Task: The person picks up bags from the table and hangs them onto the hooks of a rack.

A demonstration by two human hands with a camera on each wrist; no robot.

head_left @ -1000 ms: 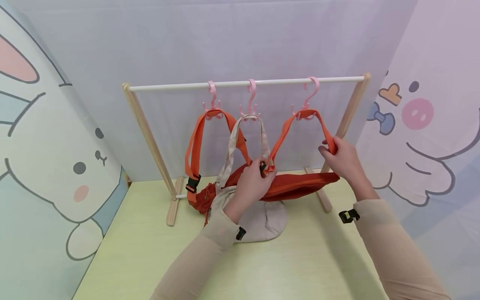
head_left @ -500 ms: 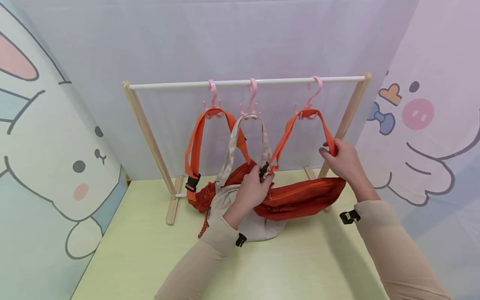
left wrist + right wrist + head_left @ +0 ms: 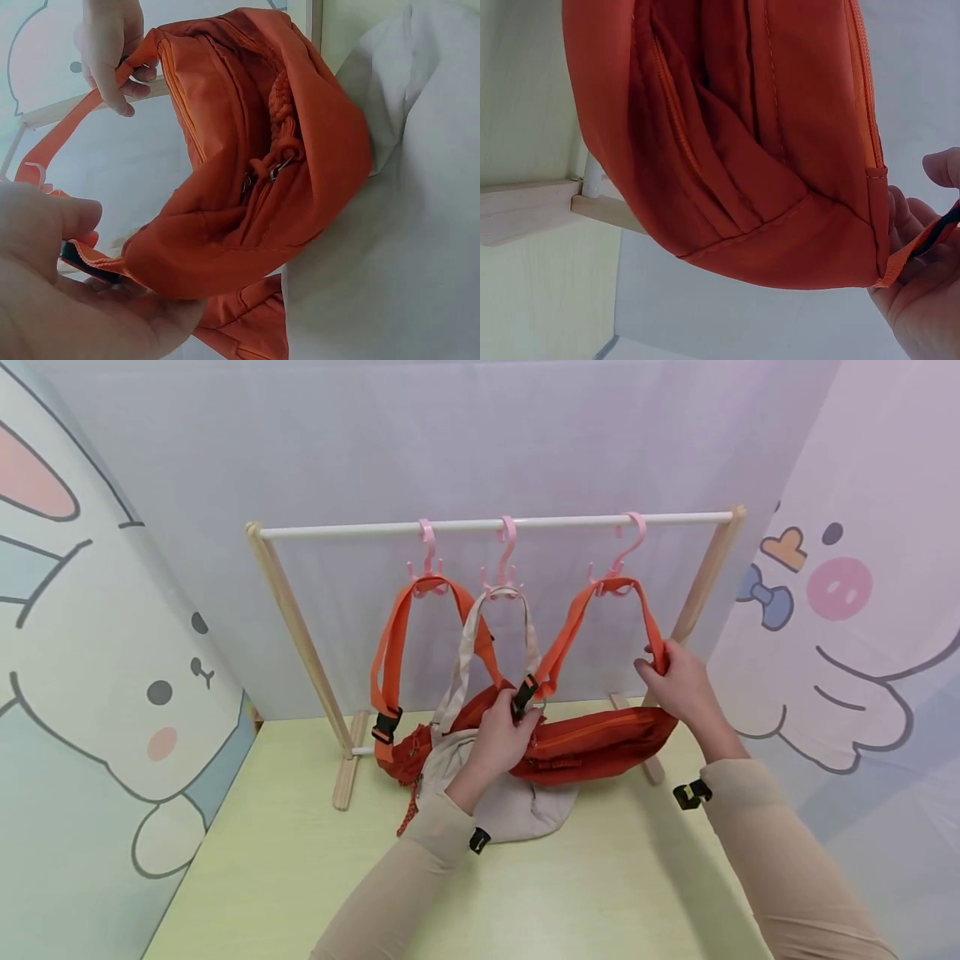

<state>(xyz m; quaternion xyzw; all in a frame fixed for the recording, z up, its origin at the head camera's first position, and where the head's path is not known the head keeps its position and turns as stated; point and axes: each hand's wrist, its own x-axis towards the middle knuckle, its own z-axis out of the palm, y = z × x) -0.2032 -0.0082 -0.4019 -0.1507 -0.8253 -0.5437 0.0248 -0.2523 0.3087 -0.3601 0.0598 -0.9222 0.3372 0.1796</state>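
A red-orange waist bag [image 3: 600,745] hangs by its orange strap [image 3: 573,618] from the rightmost pink hook [image 3: 622,556]. My left hand [image 3: 498,731] pinches the strap at a black buckle [image 3: 525,693], by the bag's left end. At the right end, my right hand [image 3: 684,681] grips the strap between thumb and fingers. In the left wrist view the bag's zips and braided pull [image 3: 281,112] show. The right wrist view has the bag's end [image 3: 802,247] beside my fingers. Behind my left hand, a cream bag [image 3: 540,810] is partly covered.
A wooden rack with a white rail [image 3: 570,522] stands on the pale yellow table [image 3: 262,860]. Another orange bag [image 3: 408,756] hangs from the left pink hook [image 3: 427,552], and the cream bag's strap loops over the middle hook [image 3: 507,547]. Cartoon-printed cloths flank both sides.
The waist bag first swung toward me and down, then back up slightly. Its hook shifted a little right along the rail. Both hands keep their hold on the strap.
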